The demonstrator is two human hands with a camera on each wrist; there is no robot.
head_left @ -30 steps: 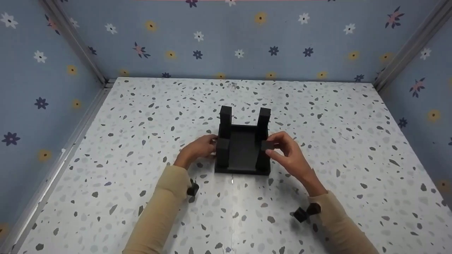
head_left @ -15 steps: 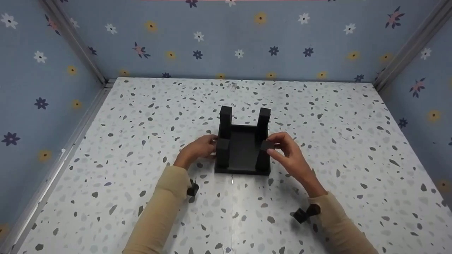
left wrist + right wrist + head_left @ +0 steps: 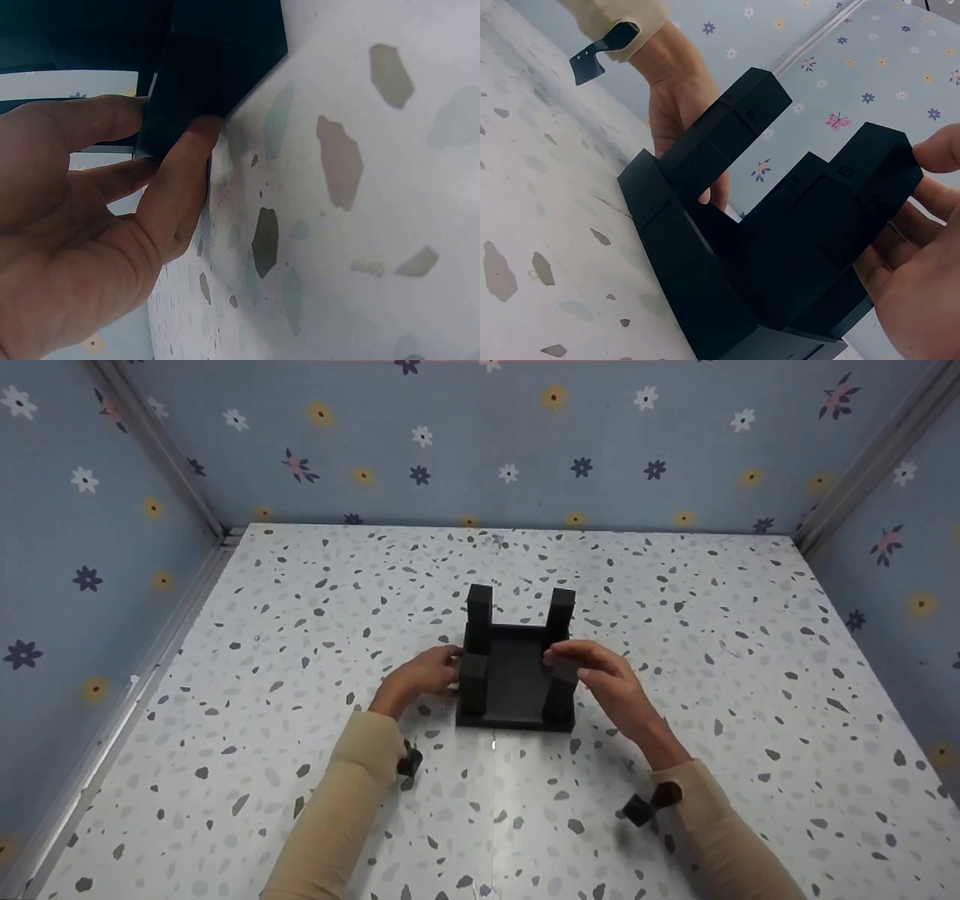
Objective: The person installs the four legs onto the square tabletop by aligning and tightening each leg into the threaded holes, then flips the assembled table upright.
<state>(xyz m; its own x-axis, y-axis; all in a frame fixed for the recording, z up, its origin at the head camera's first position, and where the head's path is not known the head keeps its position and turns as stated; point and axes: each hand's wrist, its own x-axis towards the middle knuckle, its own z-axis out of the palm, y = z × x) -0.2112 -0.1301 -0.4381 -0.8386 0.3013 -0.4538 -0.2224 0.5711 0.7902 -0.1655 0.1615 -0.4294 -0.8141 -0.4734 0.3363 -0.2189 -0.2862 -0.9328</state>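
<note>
A black piece like a small upturned table stands at the middle of the worktop, its square base down and a leg rising at each corner. My left hand is at its left side; in the left wrist view, fingers and thumb pinch a dark edge low down. My right hand grips the top of the near right leg, its thumb on the right face and fingers behind. Small markings show on that leg in the right wrist view. Part of the left hand is hidden behind the piece.
The white speckled worktop reaches a blue flowered wall at the back. More flowered panels and metal rails stand at the sides. A dark camera mount sits at the right cuff, another mount at the left.
The right hand's fingers have shifted left across the far side of the near right leg, and its thumb has moved slightly right and up. The left hand and the base stay put.
</note>
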